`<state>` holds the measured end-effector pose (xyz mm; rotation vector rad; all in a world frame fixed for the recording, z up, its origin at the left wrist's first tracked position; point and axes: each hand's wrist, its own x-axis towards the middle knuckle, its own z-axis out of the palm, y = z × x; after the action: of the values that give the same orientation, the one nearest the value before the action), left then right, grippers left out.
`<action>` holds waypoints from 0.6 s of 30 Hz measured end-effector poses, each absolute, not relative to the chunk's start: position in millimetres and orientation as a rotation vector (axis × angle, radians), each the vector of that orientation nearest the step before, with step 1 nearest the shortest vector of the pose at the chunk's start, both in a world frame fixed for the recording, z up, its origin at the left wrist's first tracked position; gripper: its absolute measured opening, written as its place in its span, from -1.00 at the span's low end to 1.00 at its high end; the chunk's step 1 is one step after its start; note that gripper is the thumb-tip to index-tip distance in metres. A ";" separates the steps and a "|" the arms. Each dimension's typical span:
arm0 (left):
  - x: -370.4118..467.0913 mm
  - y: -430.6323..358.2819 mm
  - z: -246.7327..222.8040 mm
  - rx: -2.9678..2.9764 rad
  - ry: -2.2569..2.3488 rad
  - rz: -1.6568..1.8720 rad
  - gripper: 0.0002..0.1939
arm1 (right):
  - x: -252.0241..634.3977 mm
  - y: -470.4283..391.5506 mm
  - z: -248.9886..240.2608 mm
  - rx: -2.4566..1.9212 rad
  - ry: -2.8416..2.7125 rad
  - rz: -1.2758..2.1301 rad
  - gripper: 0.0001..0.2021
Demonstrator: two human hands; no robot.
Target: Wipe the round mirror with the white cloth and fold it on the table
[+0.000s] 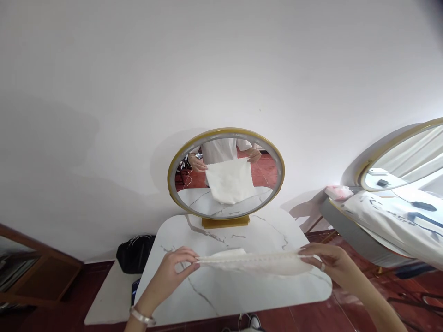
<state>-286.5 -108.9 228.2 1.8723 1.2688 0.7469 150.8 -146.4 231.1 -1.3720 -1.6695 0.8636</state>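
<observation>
Cloth (pixel 256 263), thin and white, spans the space between your two hands above the near part of the marbled white bench (pixel 194 295), its upper edge drawn almost straight. Your left hand (pixel 178 265) pinches the corner at the cloth's nine o'clock end between thumb and fingers; a bracelet (pixel 141 317) circles that wrist. Your right hand (pixel 323 263) pinches the three o'clock end the same way, with a ring (pixel 322 266) on one finger. Whether the lower part of the cloth touches the bench, you cannot tell from this angle.

At your twelve o'clock, a round gold-rimmed mirror (pixel 226 175) stands on its gold base (pixel 225 222) at the bench's far side, close to the pale wall (pixel 214 69). It reflects your hands holding the cloth, which hangs down with a zigzag edge along its sides.

Toward ten o'clock, a black bag (pixel 133 254) sits on a lower white surface (pixel 107 299), just beside the bench. Near nine, you have a wooden frame (pixel 44 263) over the red floor (pixel 277 318).

Toward two o'clock stands a second table (pixel 356 235), apart from your bench, bearing another gold-rimmed mirror (pixel 411 157), a pink-and-white packet (pixel 339 192) and a white fabric item with dark markings (pixel 377 216) that drapes over its edge.
</observation>
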 end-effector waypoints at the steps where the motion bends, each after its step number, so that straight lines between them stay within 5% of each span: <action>1: -288.2 -108.4 237.0 1.849 1.254 0.757 -0.72 | 153.3 -145.6 234.8 -1.356 -1.646 0.855 -0.77; 8: -293.5 -87.8 274.4 1.612 1.179 0.706 -0.64 | 156.0 -126.0 245.6 -1.323 -1.504 0.797 -0.79; 18: -265.1 -32.9 303.4 2.103 1.270 0.836 -0.76 | 151.0 -68.6 263.2 -1.365 -1.385 0.698 -0.67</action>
<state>-265.1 -32.9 303.4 2.1034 1.2698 0.8355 151.0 -68.6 263.2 -1.3650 -1.3845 0.6984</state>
